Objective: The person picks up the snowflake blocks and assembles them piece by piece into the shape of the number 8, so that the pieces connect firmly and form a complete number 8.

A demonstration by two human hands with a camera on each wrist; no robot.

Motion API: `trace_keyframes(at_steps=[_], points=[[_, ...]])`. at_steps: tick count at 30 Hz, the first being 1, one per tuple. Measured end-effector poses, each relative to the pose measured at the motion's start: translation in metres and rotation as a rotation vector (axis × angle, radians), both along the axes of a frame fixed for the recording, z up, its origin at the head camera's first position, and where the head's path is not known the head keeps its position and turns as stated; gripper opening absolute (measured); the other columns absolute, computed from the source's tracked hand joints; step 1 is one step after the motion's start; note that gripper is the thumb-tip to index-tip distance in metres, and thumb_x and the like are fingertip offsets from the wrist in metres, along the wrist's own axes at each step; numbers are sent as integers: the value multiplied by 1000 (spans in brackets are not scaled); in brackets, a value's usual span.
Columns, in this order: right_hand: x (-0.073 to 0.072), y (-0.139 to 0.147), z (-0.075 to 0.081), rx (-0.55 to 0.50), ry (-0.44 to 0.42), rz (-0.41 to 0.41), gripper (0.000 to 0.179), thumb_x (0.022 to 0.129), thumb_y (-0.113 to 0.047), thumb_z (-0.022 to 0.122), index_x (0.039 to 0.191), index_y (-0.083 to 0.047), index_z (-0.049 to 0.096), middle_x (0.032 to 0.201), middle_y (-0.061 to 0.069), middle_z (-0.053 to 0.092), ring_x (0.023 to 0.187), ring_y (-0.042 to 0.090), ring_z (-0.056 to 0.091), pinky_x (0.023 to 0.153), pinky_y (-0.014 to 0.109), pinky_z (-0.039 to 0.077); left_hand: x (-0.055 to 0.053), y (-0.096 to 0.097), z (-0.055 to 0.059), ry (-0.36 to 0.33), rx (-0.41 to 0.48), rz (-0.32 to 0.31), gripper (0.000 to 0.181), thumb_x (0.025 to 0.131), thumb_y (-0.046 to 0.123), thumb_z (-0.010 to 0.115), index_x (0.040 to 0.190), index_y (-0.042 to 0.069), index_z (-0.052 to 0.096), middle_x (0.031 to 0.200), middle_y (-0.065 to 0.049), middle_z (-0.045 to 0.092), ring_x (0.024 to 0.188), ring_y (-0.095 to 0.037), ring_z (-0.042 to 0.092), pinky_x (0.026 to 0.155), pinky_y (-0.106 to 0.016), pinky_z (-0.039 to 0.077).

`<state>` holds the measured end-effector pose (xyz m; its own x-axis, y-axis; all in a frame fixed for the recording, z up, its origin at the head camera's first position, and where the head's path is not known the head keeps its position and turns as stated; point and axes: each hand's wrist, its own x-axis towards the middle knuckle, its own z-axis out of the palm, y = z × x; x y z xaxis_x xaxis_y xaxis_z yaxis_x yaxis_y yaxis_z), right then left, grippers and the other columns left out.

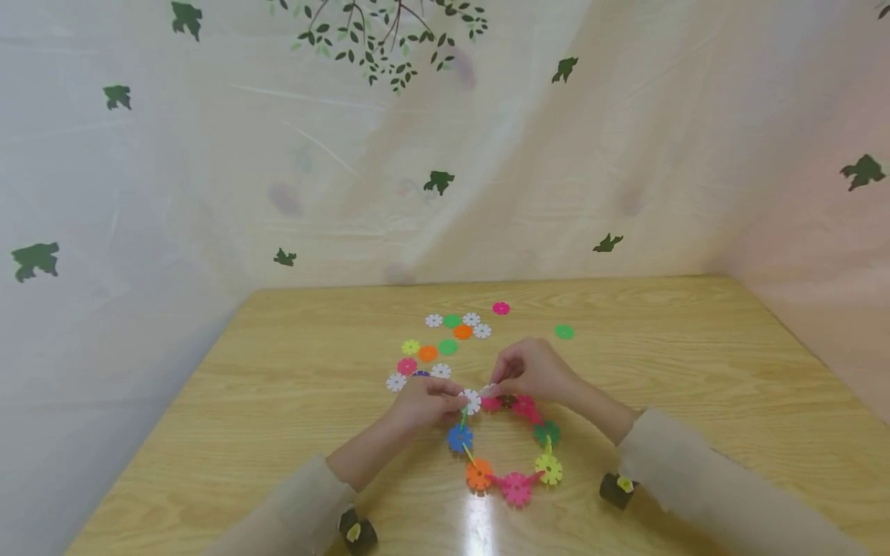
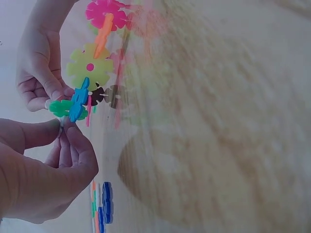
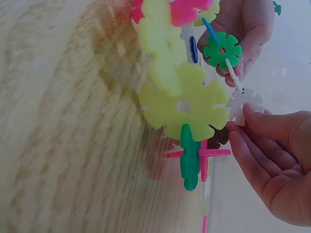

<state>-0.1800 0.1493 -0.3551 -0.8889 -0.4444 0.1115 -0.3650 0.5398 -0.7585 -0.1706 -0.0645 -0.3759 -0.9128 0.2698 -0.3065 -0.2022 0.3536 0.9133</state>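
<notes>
A ring of slotted plastic snowflake discs, joined edge to edge, stands before me. Its parts include a blue disc (image 1: 460, 439), an orange disc (image 1: 479, 475), a yellow disc (image 1: 548, 469) and a dark green disc (image 1: 547, 434). My left hand (image 1: 420, 405) pinches a white disc (image 1: 470, 401) at the ring's far left. Close beside it, my right hand (image 1: 534, 371) holds another white disc (image 3: 243, 104) between thumb and fingers. In the right wrist view, the two white discs meet near a bright green disc (image 3: 222, 50); whether their slots are fully joined is unclear.
Loose discs lie flat beyond the hands on the wooden table (image 1: 278, 432), among them an orange disc (image 1: 427, 353) and a yellow disc (image 1: 410, 347). Farther right is a lone green disc (image 1: 564, 332). A patterned curtain (image 1: 389, 185) hangs behind the table.
</notes>
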Motion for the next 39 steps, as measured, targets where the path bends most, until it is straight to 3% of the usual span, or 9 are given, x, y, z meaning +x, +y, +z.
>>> trace_keyframes(at_steps=[7,19,25,34,39], points=[[2,-4,0,24,35,-26,10,76,-7,79,72,-7,70,74,6,74,64,2,63,58,17,54,2,0,1,13,13,11,19,87,9,69,99,-6,69,77,-5,72,67,-7,64,73,-30,61],[2,-4,-3,-13,97,-22,10,75,-8,80,77,-8,71,75,1,73,69,2,66,67,21,58,1,-1,1,12,8,19,19,87,10,68,99,-6,69,83,-8,72,68,-8,64,74,-31,61],[2,-7,-2,-13,61,-45,8,77,-8,78,82,-8,72,81,5,75,73,9,70,70,21,59,1,-2,1,4,21,18,20,88,9,68,101,-6,69,85,-10,72,69,-8,64,75,-31,61],[3,-10,-6,-18,58,-7,10,77,-10,79,75,-8,69,74,4,74,64,3,65,64,17,55,-2,-3,-2,-3,10,12,23,89,10,67,106,-6,68,93,-13,72,70,-7,64,74,-28,60],[3,-13,-7,-35,73,22,12,77,-7,78,71,-7,67,74,6,74,62,0,62,60,18,55,-3,-2,-5,-2,3,42,22,88,10,69,103,-5,70,88,-7,71,67,-6,61,71,-24,59]])
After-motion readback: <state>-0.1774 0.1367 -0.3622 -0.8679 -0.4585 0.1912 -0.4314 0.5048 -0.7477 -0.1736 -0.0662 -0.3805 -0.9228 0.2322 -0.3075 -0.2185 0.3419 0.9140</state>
